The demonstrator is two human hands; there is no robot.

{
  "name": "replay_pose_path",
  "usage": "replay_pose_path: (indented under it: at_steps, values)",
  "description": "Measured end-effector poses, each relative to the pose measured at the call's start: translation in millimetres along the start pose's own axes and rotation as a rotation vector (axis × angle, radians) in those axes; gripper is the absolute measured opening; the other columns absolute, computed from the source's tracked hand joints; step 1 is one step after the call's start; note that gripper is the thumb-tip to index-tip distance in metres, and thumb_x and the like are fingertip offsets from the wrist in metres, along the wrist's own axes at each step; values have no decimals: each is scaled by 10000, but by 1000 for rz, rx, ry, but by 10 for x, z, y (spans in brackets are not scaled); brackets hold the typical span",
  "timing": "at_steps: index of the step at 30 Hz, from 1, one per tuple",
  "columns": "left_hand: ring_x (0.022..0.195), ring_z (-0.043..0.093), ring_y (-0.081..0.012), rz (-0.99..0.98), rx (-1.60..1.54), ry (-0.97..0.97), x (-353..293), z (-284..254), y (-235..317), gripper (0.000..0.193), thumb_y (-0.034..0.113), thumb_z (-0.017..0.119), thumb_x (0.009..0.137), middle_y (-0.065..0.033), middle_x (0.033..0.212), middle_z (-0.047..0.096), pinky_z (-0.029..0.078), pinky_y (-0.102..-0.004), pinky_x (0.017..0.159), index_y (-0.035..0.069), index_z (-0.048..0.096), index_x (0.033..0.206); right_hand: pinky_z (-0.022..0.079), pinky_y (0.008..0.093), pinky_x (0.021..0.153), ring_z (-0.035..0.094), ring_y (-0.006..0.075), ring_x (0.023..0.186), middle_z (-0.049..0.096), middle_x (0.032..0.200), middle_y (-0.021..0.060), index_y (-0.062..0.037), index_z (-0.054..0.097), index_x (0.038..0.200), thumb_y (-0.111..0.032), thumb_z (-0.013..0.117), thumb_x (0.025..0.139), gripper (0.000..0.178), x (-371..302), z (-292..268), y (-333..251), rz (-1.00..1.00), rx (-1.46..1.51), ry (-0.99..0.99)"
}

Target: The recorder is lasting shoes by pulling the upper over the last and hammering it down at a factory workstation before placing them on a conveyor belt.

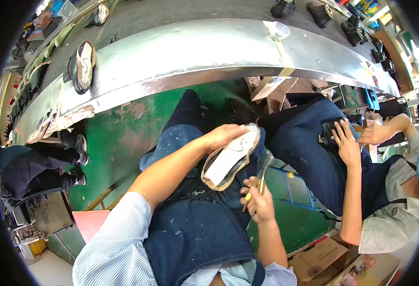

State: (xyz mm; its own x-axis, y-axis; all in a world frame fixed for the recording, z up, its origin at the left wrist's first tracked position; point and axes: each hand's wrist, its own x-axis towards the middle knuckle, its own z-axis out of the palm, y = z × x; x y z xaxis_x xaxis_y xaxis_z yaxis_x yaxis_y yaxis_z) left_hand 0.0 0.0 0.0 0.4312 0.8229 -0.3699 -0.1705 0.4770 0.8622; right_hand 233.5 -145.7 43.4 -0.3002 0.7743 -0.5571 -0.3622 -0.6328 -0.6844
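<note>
Over my lap I hold an unsoled shoe (229, 159) with its underside turned up; a white insole board shows inside a tan, rough edge. My left hand (222, 137) is closed on its far end, with the fingers partly hidden behind it. To the right of the shoe, my right hand (260, 200) is closed around a slim metal hand tool (267, 161) with a rounded shiny head, blurred, so its exact kind is unclear. A small yellow piece shows at my fingers. The tool's head points up and is apart from the shoe.
Ahead runs a metal-edged bench (185, 50), with another upturned shoe (85, 66) at left and a clear plastic cup (279, 30) on it. Close on my right sits a co-worker, whose hands (348, 145) work on a dark shoe. A cardboard box (320, 257) stands at lower right.
</note>
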Motion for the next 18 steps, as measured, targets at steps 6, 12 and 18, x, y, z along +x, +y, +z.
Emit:
replay_pose_path:
  at_steps: [6,12,18]
  values:
    - [1021,617,-210,-262,-101,165,-186,92,-625,688,575,313,1019,-139,1186,654,469,-350,945,2,633,1227,501,227,570,629,166,834,640,1063,152,18,453,1358,-198,544,990,437,-214,-188,-313,165,-386,-75]
    - [1079,594,-235,-148,103,201,-195,57,-668,666,508,295,1040,-163,1197,649,431,-356,984,-48,607,1234,574,312,673,635,276,1072,591,1247,207,63,429,1370,-202,581,970,503,34,-11,-476,398,-149,-321]
    - [1023,593,-180,-136,266,204,-238,144,-632,605,471,281,1057,-113,1148,660,450,-338,958,0,631,1204,486,280,612,594,141,718,641,861,40,20,597,1125,-194,584,961,270,224,72,-369,-215,-1167,-19]
